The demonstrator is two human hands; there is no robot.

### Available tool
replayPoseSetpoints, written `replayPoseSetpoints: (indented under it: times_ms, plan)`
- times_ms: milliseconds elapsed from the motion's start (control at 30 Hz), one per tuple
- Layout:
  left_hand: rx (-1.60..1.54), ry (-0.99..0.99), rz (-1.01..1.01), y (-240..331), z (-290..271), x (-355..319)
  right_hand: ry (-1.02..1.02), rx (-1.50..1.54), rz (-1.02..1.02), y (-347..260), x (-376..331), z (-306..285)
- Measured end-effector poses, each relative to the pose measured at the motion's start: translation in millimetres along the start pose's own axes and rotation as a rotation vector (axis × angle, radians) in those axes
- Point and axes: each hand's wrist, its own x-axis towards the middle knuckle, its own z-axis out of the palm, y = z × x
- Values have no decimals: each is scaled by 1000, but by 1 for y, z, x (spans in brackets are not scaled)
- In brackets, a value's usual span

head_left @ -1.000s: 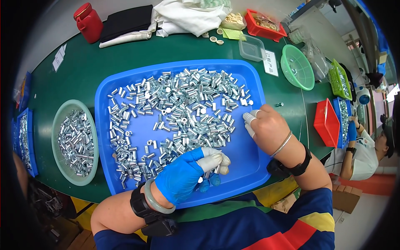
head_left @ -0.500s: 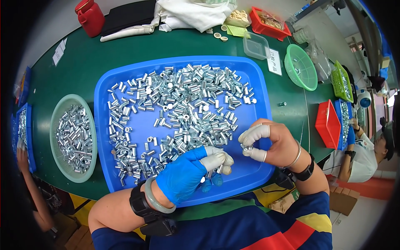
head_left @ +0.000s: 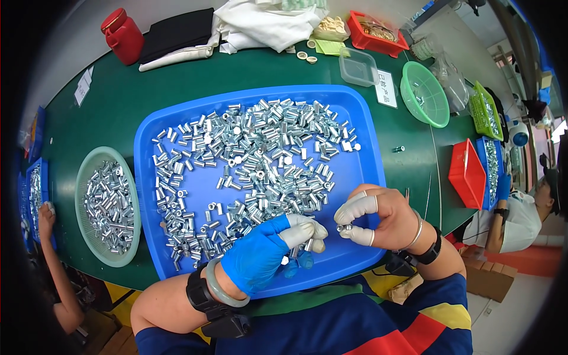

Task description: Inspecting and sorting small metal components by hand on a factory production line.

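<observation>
A large blue tray [head_left: 204,168] in front of me holds a heap of small silver rivet nuts [head_left: 260,136], short hollow metal cylinders with flanged ends. Over its near edge, my left hand [head_left: 266,245], in a blue glove with white finger cots, is closed. Ends of rivet nuts show beneath its curled fingers; how many it holds is hidden. Just to its right, my right hand [head_left: 373,219], ungloved but wearing white finger cots, pinches a rivet nut [head_left: 343,228] between thumb and fingertips above the tray's right side.
A pale green basket [head_left: 78,204] full of rivet nuts stands left of the tray. To the right are a loose rivet nut [head_left: 399,149], a green basket [head_left: 438,97] and a red bin [head_left: 461,174]. Cloths [head_left: 260,23] lie at the back. People work at both sides.
My right hand has moved slightly nearer to me and toward my left hand, still pinching the rivet nut. My left hand has barely moved. The whole view has shifted a little.
</observation>
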Motion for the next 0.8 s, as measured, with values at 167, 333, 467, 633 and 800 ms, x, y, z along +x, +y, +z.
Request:
replayPoseSetpoints:
  times_ms: [167, 333, 467, 633, 800]
  plan:
    - [-79, 19, 32, -9, 4, 6, 21, -56, -143, -28, 11, 13]
    - [-202, -6, -5, -8, -2, 3, 96, -201, -296, -30, 26, 3]
    - [-150, -3, 8, -5, -1, 3, 254, -853, -109, 14, 31, -38]
    - [-122, 16, 15, -3, -1, 4, 195, -1172, -94, 24, 42, -32]
    - [-138, 6, 26, -2, -3, 4, 55, -1023, -10, 30, 38, -25]
